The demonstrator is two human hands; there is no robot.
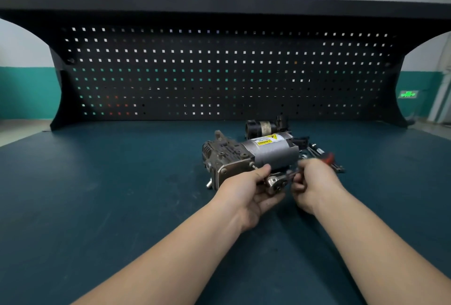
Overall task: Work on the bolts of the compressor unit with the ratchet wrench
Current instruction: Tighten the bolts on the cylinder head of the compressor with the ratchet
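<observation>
Teal workbench (97, 195), compressor unit (251, 156), hands (246, 190) gripping ratchet wrench (277, 182)

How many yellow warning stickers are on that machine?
1: a yellow warning sticker sits on top of the compressor unit, on its grey cylinder, beyond both hands. Others may be hidden on the far side or underneath.

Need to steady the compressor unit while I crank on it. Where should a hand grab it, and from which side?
Probably grip the smooth grey motor cylinder of the compressor unit, coming down from above with fingers wrapped over its curve. It lies on its side on the bench, and the finned head end looks irregular. The left hand and right hand hold the ratchet wrench at its near side.
</observation>
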